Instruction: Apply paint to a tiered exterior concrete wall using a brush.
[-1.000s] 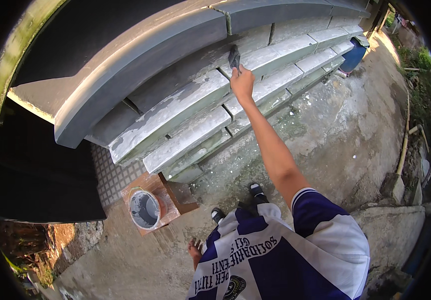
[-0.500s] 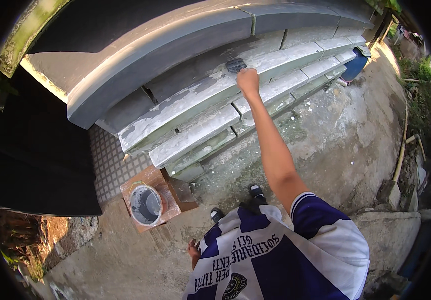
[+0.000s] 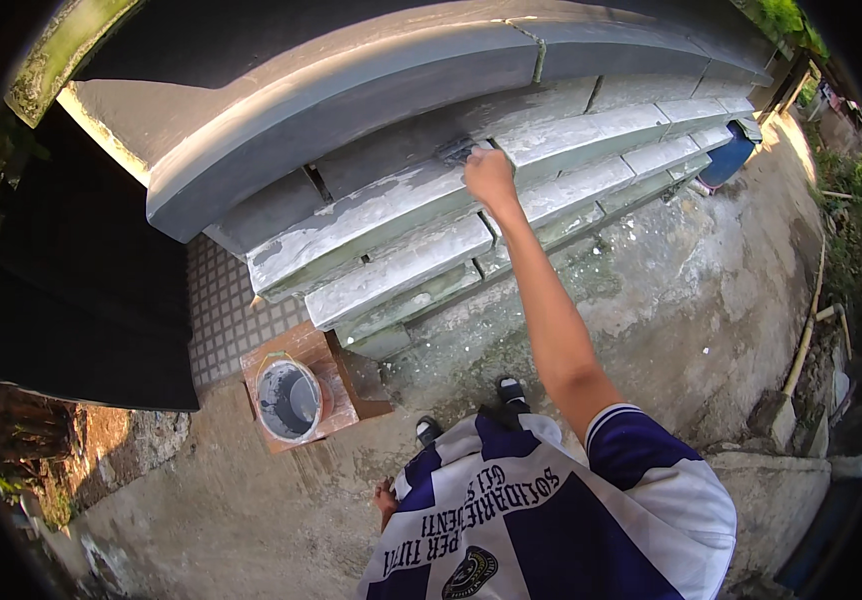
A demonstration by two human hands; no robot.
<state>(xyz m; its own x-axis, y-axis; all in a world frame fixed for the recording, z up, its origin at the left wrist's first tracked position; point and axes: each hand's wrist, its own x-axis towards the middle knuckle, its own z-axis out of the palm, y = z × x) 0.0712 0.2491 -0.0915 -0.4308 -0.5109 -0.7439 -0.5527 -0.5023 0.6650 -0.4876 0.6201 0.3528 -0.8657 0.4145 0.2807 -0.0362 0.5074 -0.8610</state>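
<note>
My right hand (image 3: 489, 177) reaches up and forward, shut on a paintbrush (image 3: 457, 151) whose head presses against the grey-painted blocks of a wall (image 3: 371, 160). The upper courses look dark grey, the lower ones pale and patchy. My left hand (image 3: 385, 497) hangs low beside my hip, mostly hidden by my blue and white shirt; whether it holds anything cannot be seen. A small bucket of grey paint (image 3: 287, 400) stands on a reddish board (image 3: 336, 355) on the ground to my left.
A wide grey coping (image 3: 351, 90) overhangs the wall top. A dark gate (image 3: 81, 300) and tiled strip (image 3: 219, 310) lie at left. A blue drum (image 3: 726, 160) stands far right by the wall. Rough concrete ground spreads right, with pipes (image 3: 806, 330) and rubble at its edge.
My right hand with the brush has slid leftward along the same block course. My view has shifted slightly; the bucket and my left hand stay where they were.
</note>
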